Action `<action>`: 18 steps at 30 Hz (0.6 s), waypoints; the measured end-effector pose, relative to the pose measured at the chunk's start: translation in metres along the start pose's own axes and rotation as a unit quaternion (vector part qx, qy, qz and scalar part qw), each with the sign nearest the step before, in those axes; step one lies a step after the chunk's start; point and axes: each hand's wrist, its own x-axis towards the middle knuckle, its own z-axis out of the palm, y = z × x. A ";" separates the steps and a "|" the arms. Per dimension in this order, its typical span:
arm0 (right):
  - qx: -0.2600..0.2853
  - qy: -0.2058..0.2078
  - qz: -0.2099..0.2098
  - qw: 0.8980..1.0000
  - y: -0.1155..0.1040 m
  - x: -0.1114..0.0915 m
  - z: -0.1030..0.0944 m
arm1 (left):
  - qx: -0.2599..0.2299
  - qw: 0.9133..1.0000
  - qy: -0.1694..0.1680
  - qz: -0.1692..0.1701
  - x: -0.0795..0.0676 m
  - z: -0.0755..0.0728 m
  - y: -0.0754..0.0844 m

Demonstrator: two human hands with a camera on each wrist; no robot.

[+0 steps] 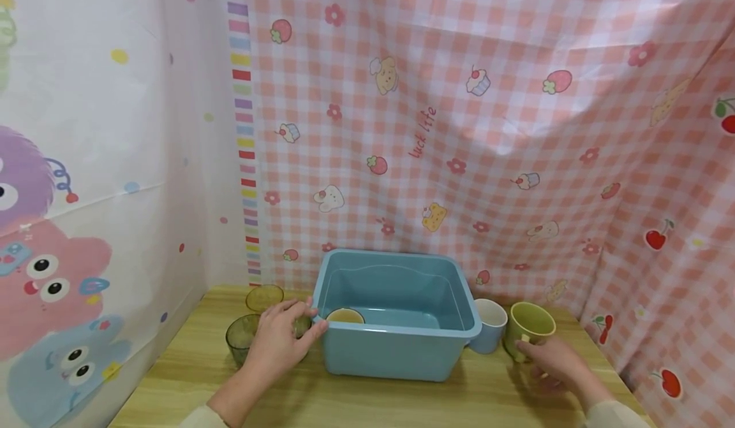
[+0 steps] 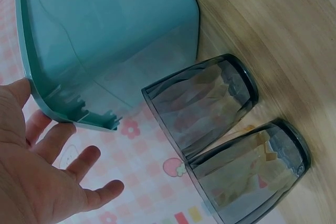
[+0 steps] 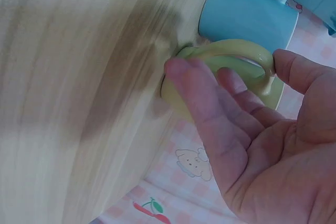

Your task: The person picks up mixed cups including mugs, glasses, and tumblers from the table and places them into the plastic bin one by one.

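Observation:
My left hand (image 1: 281, 335) rests against the near left corner of a blue plastic bin (image 1: 396, 354), with thumb and fingertips at its rim and the other fingers spread. A cup with a yellow inside (image 1: 346, 316) stands in the bin by that corner. Over on the right, my right hand (image 1: 559, 361) holds a green mug (image 1: 531, 321) by its handle (image 3: 247, 48), the thumb pressed on the handle's outer side. The mug is upright on the wooden table. Close by my left hand are smoky tumblers (image 2: 199, 108), one partly hidden behind the fingers.
A light blue mug (image 1: 488, 326) stands between the bin and the green mug. An amber glass (image 1: 264, 298) is at the back left of the wooden table (image 1: 367, 405). A pink checked cloth (image 1: 436, 128) hangs behind, and a white printed cloth (image 1: 103, 160) hangs at left.

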 end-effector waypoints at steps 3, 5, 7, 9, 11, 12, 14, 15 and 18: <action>0.036 -0.014 0.012 0.999 0.005 -0.002 -0.001 | -0.002 1.000 -0.003 -0.002 0.000 0.000 0.000; 0.054 -0.026 0.019 0.998 0.007 -0.002 -0.001 | -0.002 1.000 -0.002 -0.002 0.000 0.000 0.000; 0.063 -0.039 0.027 0.997 0.010 -0.003 -0.003 | -0.004 1.000 -0.001 -0.002 0.000 0.000 0.000; 0.072 -0.049 0.033 0.996 0.013 -0.004 -0.004 | -0.004 1.000 -0.001 -0.001 0.000 0.000 0.000; 0.079 -0.058 0.040 0.994 0.014 -0.005 -0.006 | -0.005 1.000 -0.004 -0.004 0.000 0.001 0.000; 0.082 -0.062 0.041 0.994 0.015 -0.005 -0.007 | -0.005 1.000 -0.006 -0.005 0.001 0.001 -0.001; 0.092 -0.066 0.043 0.993 0.016 -0.006 -0.009 | -0.005 1.000 -0.010 -0.008 0.001 0.000 -0.001; 0.096 -0.069 0.043 0.992 0.017 -0.006 -0.010 | -0.005 1.000 -0.011 -0.010 0.000 0.000 0.000; 0.107 -0.073 0.046 0.991 0.020 -0.007 -0.014 | -0.006 1.000 -0.015 -0.010 0.000 -0.001 -0.001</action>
